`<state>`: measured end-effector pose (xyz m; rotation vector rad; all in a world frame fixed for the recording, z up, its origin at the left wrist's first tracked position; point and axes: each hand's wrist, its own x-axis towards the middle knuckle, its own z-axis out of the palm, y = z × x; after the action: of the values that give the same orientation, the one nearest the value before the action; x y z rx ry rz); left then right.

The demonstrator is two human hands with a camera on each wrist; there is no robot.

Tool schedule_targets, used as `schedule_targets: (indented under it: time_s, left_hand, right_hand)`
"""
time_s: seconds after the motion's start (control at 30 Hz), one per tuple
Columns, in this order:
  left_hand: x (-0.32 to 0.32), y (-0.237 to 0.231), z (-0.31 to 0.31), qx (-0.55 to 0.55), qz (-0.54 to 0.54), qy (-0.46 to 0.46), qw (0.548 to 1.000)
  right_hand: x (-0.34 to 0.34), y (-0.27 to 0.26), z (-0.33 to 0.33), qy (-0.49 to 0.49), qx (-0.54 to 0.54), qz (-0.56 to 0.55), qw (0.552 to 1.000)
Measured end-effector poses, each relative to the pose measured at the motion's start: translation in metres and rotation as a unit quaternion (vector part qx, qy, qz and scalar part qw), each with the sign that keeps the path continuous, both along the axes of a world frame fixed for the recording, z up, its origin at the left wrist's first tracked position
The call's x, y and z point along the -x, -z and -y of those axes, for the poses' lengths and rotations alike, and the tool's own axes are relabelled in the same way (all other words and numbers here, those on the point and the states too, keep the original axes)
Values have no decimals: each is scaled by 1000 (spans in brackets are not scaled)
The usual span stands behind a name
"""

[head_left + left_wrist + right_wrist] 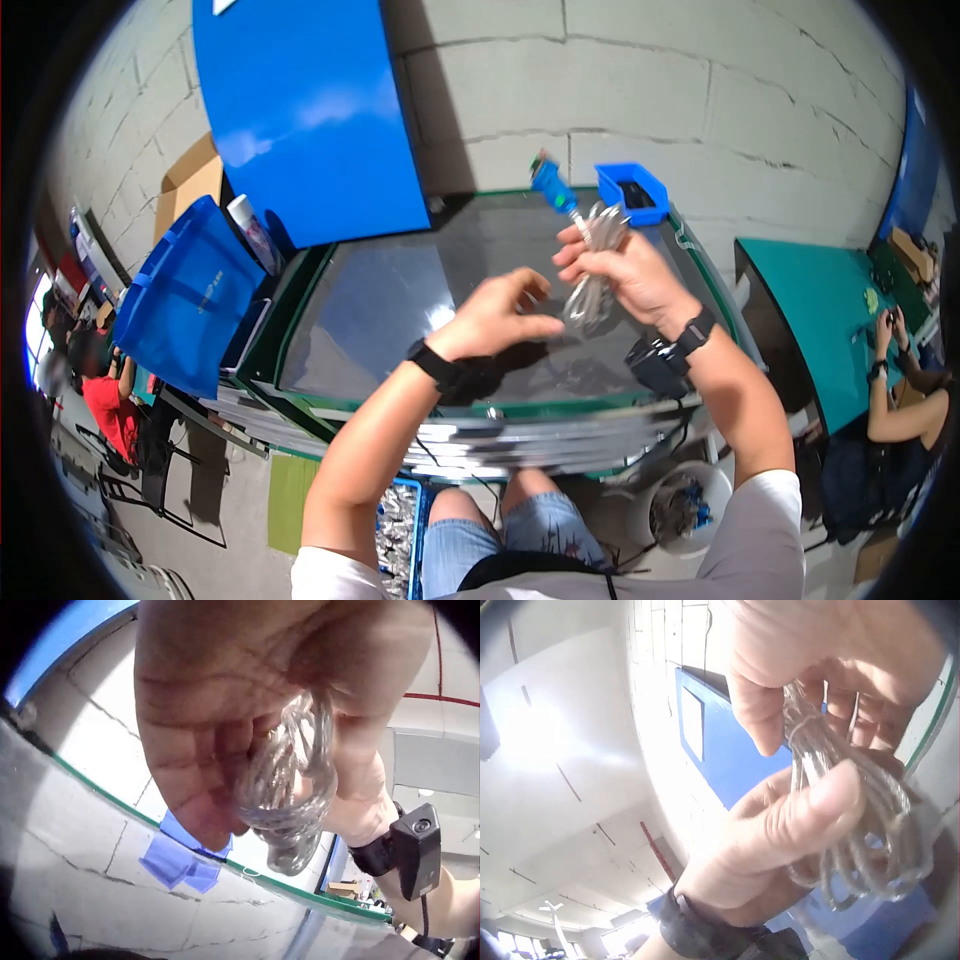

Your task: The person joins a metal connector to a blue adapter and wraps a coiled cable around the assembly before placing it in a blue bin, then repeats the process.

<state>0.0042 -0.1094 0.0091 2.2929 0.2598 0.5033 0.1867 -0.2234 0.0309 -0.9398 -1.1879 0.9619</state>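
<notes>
A coiled clear-grey cable (590, 300) with a blue connector (553, 187) at its upper end is held over the bench. My right hand (640, 278) grips it between thumb and fingers, with loops hanging below. In the right wrist view, the loops (900, 855) fan out under that hand, gathered at a narrow neck. My left hand (490, 318) is just left of the coil, its thumb and fingers spread apart and relaxed. Its thumb (810, 817) overlaps the loops in the right wrist view. The left wrist view shows the coil (289, 810) close in front of the left palm.
The grey bench top (390, 350) has a green edge. A small blue bin (655, 205) with dark items stands at its back right. Leftward are a blue crate (195, 300) and a spray can (253, 232). Below, a white bucket (725, 500) holds cables. Another person works at right.
</notes>
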Motion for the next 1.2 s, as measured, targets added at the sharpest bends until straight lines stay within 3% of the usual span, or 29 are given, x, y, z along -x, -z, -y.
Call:
schedule_targets:
  time_s: [0.1, 0.23, 0.4, 0.5, 0.63, 0.77, 0.83, 0.93, 1.0, 1.07, 1.1, 1.13, 1.2]
  left_hand:
    - [23, -2, 20, 27, 25, -80, 996]
    - [59, 7, 36, 81, 126, -96, 984]
    - [104, 34, 58, 126, 207, -146, 959]
    - [131, 65, 62, 140, 222, -193, 945]
    - [164, 111, 55, 177, 209, -207, 939]
    - [213, 154, 41, 231, 206, -310, 899]
    - [237, 168, 38, 221, 198, -350, 888]
    - [280, 198, 30, 260, 188, -406, 856]
    - [307, 222, 27, 265, 175, -443, 839]
    - [332, 252, 21, 272, 158, -484, 817]
    - [348, 269, 19, 295, 146, -503, 799]
    - [369, 292, 12, 337, 149, -516, 773]
    - [406, 338, 4, 386, 133, -576, 708]
  right_hand:
    - [-5, 8, 69, 54, -4, -3, 999]
    - [-15, 51, 174, 106, 12, 29, 994]
    - [-34, 157, 304, 184, 81, 30, 979]
    - [-32, 231, 359, 282, 158, -102, 941]
    - [-52, 344, 399, 347, 279, -152, 883]
    - [-72, 454, 431, 427, 350, -198, 810]
    - [-79, 484, 435, 468, 376, -233, 765]
    - [-95, 518, 430, 475, 413, -253, 734]
    - [-108, 569, 433, 455, 434, -275, 728]
    - [-101, 584, 421, 508, 358, -326, 712]
    - [-103, 578, 418, 462, 472, -261, 704]
    - [-104, 573, 416, 460, 473, -257, 706]
    - [-97, 562, 408, 321, 643, 38, 695]
